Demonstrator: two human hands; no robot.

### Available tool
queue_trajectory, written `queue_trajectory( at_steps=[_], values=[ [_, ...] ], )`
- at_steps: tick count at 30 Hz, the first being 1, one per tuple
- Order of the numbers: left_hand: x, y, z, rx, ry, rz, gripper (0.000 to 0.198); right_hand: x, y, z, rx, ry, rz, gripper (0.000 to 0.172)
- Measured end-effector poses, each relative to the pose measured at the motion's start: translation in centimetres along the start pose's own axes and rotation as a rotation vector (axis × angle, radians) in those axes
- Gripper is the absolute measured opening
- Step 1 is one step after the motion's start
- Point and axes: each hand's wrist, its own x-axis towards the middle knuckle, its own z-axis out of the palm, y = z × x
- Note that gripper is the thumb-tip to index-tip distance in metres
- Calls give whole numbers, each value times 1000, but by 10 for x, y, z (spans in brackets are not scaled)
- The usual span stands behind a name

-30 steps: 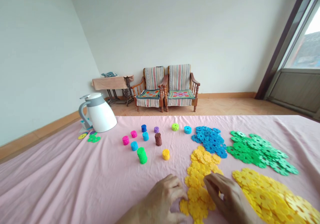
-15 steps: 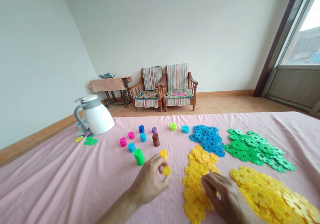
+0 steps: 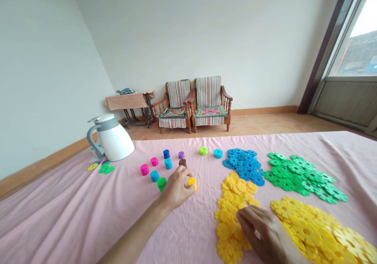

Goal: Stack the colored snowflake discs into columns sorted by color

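My left hand (image 3: 178,189) has its thumb and fingers closed around a yellow flower-shaped disc at the top of a short yellow stack (image 3: 192,183). How many pieces lie under the fingers is hidden. My right hand (image 3: 263,226) rests at the edge of a pile of yellow flower discs (image 3: 231,213), fingers pinched downward, their tips partly hidden. Just behind the left hand stands a brown stack (image 3: 183,162), and a green stack (image 3: 161,184) is half covered by that hand.
Small stacks stand farther back, among them pink (image 3: 144,169), light blue (image 3: 154,175) and lime (image 3: 203,151). Blue discs (image 3: 246,164), green discs (image 3: 303,177) and a larger yellow heap (image 3: 315,228) spread to the right. A white jug (image 3: 116,140) stands at the left on the pink cloth (image 3: 73,221).
My left hand has moved forward and slightly left, bringing the yellow disc to the yellow stack. My right hand has stayed almost in place.
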Motion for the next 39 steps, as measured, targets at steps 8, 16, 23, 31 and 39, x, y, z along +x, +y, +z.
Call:
queue_trajectory(
  at_steps=[8,16,23,31,39],
  values=[
    [-1,-3,-2,-28,-2,-2,21,-1,1,-1,13,-7,-5,23],
    [-27,33,-6,-168,-255,182,14,2,-4,-5,-4,-6,27,26],
    [-50,58,16,-174,-438,247,27,-1,-1,-5,12,-21,53,28],
    [-51,60,26,-199,-409,162,21,0,-1,-4,24,-36,70,27],
    [-47,57,18,-172,-317,196,21,2,-4,-7,33,-7,50,27]
  ],
)
